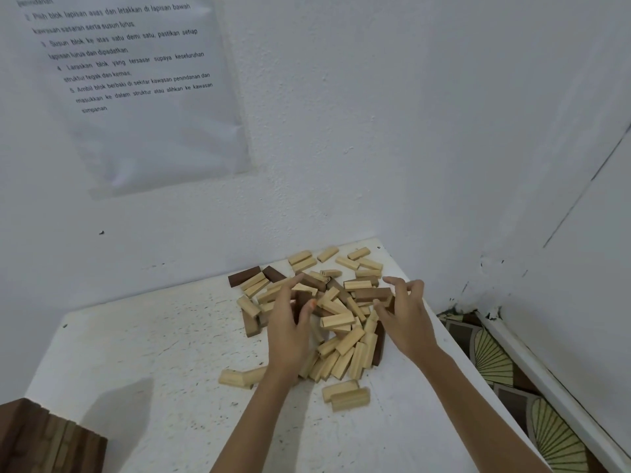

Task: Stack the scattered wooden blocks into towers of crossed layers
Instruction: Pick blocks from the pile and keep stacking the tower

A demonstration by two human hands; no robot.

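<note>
Bare table (143, 353) left of block pile (338, 322)

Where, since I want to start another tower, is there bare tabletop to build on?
The widest bare patch of table lies left of the block pile, bordered by the wall and the stacked tower at the near-left corner. The far-right corner is crowded: pile, left hand, right hand.

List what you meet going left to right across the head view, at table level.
Stacked tower → stray pale blocks → left hand, gripping a dark block → right hand → patterned floor.
</note>
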